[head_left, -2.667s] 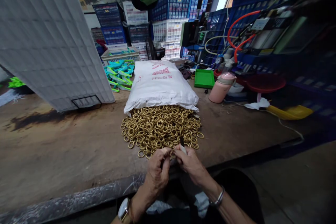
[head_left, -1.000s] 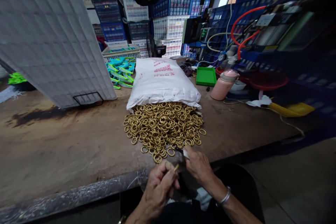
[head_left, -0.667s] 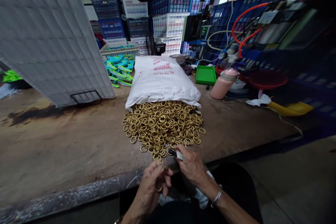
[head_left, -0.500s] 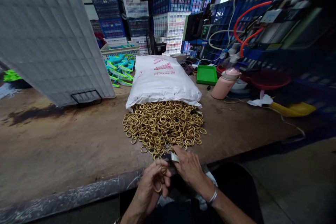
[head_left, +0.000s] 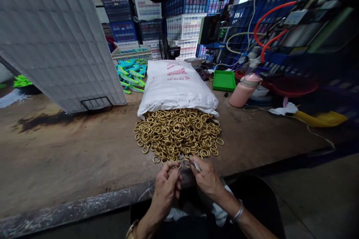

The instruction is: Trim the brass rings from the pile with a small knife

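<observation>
Two hands at the near edge of a heap of gold rings [head_left: 179, 134]

Head view, with the heap as the middle of the clock and twelve at the far side: the rings lie piled on a brown surface [head_left: 84, 164], most of them overlapping. One loose ring [head_left: 220, 142] sits just beyond the pile's edge at three o'clock. The left hand [head_left: 167, 183] is between six and seven, its thumb and forefinger pinched on a gold ring [head_left: 179, 166] that the hand mostly hides. The right hand [head_left: 207, 177] is between four and five, its fingers clamped on a small tool [head_left: 197, 167] with a pale part; the tool's exact shape is unclear. The two hands are near each other but apart. A watch [head_left: 131, 229] is on the left wrist, and a silver bracelet [head_left: 238, 211] on the right.

At twelve, a white sack [head_left: 178, 89] with red print lies flat, its near edge over the far side of the pile. Teal and lime pieces [head_left: 130, 74] lie between ten and eleven, and a tall grey panel [head_left: 53, 41] leans at ten. A green tray [head_left: 224, 81] sits between one and two, a pink bottle [head_left: 243, 92] at two, and a yellow scoop-like piece [head_left: 322, 118] near three. Stacked crates [head_left: 186, 26] stand far back at twelve.
</observation>
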A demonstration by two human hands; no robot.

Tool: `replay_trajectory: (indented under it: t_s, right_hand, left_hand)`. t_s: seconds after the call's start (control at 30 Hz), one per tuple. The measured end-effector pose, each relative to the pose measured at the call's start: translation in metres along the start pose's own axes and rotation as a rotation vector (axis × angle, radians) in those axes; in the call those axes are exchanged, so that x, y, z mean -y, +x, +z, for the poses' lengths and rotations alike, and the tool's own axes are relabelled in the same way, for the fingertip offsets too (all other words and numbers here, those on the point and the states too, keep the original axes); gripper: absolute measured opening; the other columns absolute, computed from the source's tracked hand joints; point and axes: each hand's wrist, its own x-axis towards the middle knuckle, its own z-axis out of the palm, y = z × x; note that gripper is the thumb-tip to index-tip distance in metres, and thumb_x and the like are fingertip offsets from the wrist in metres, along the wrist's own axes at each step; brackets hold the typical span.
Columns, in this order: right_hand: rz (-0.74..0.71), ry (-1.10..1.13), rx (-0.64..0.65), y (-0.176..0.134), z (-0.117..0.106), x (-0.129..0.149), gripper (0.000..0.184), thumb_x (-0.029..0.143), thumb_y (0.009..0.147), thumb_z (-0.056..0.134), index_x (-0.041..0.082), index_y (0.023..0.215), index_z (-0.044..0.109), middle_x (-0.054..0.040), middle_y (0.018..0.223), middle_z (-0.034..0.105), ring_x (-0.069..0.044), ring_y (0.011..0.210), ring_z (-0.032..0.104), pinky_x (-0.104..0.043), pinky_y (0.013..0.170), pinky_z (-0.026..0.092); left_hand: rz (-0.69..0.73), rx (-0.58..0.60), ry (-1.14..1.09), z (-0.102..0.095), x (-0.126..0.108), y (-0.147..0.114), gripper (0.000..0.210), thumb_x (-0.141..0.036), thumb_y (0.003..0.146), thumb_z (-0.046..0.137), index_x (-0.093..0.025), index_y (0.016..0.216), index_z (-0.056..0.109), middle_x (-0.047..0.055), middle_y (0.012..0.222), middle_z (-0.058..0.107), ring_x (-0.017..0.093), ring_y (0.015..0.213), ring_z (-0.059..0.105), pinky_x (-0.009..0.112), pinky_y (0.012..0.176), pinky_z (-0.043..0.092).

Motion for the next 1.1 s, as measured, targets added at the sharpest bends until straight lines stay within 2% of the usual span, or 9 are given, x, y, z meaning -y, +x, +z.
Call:
replay_trajectory:
  t_s: [0.07,0.23,0.37,0.47,0.6,0.73,0.93,1.0,1.1]
  right_hand:
    - [-0.005,0.131,0.021,-0.003,-0.004,0.006,0.017,0.025,0.080,0.036,0.020,0.068,0.048,0.0010,0.060,0.052,-0.012,0.057,0.046,-0.022,0.055,0.034]
    - [0.063,0.385,0.103,-0.008,-0.006,0.017,0.033,0.040,0.083,0.036,0.019,0.058,0.043,0.0043,0.051,0.044,-0.010,0.052,0.042,-0.021,0.054,0.035]
    - [0.218,0.560,0.120,-0.009,0.005,0.013,0.040,0.047,0.082,0.036,0.018,0.055,0.043,0.0057,0.046,0.039,-0.008,0.044,0.037,-0.020,0.047,0.031]
    - [0.281,0.620,0.142,-0.008,0.010,0.010,0.040,0.049,0.081,0.037,0.018,0.057,0.045,0.0064,0.045,0.038,-0.007,0.041,0.033,-0.020,0.043,0.028]
    - [0.219,0.521,0.053,-0.005,0.005,0.016,0.032,0.043,0.077,0.045,0.018,0.058,0.045,0.0053,0.050,0.044,-0.009,0.050,0.041,-0.021,0.052,0.034]
    - [0.178,0.391,0.002,-0.003,0.001,0.021,0.030,0.042,0.076,0.044,0.019,0.057,0.044,0.0057,0.052,0.041,-0.009,0.053,0.039,-0.021,0.053,0.033]
    - [0.176,0.314,0.020,-0.006,0.002,0.014,0.027,0.038,0.080,0.036,0.019,0.063,0.045,0.0039,0.053,0.046,-0.011,0.052,0.043,-0.022,0.054,0.035]
    - [0.144,0.215,0.016,-0.009,0.002,0.012,0.022,0.033,0.080,0.036,0.020,0.065,0.046,0.0021,0.057,0.050,-0.012,0.055,0.046,-0.023,0.055,0.035]
    - [0.059,0.089,0.101,-0.013,0.003,0.013,0.014,0.020,0.077,0.035,0.021,0.072,0.048,0.0005,0.063,0.055,-0.013,0.060,0.050,-0.023,0.057,0.034]
  left_hand:
    - [0.009,-0.001,0.085,0.004,-0.003,0.001,0.039,-0.046,0.071,0.057,-0.018,0.096,0.048,-0.006,0.055,0.049,0.004,0.036,0.034,0.014,0.032,0.025]
    - [0.068,0.009,0.169,0.008,-0.007,0.001,0.027,-0.041,0.074,0.054,-0.016,0.065,0.049,-0.006,0.050,0.042,0.005,0.040,0.034,0.016,0.041,0.029]
    - [0.295,0.009,0.340,0.005,-0.004,-0.002,0.021,-0.035,0.077,0.052,-0.016,0.069,0.056,0.000,0.061,0.055,0.012,0.059,0.049,0.022,0.060,0.039]
    - [0.312,0.034,0.358,0.004,-0.003,-0.004,0.021,-0.036,0.078,0.051,-0.016,0.069,0.055,0.000,0.062,0.057,0.012,0.059,0.049,0.022,0.061,0.038]
    - [0.102,0.097,0.190,0.007,-0.006,-0.005,0.029,-0.045,0.074,0.053,-0.017,0.068,0.051,-0.004,0.051,0.049,0.007,0.043,0.037,0.018,0.044,0.029]
    - [-0.041,0.116,0.140,0.009,-0.007,-0.006,0.038,-0.053,0.069,0.054,-0.017,0.064,0.047,-0.007,0.045,0.040,0.004,0.035,0.027,0.017,0.037,0.019]
    - [-0.036,0.126,0.056,0.005,0.002,-0.005,0.037,-0.053,0.070,0.052,-0.017,0.068,0.046,-0.007,0.049,0.042,0.003,0.034,0.024,0.017,0.034,0.014]
    - [-0.028,0.113,0.053,0.005,0.003,-0.004,0.036,-0.053,0.072,0.051,-0.017,0.068,0.045,-0.007,0.050,0.042,0.003,0.035,0.025,0.017,0.034,0.015]
    - [-0.018,0.093,0.041,0.007,0.000,-0.004,0.038,-0.054,0.070,0.053,-0.017,0.066,0.043,-0.007,0.050,0.042,0.002,0.036,0.027,0.016,0.036,0.018]
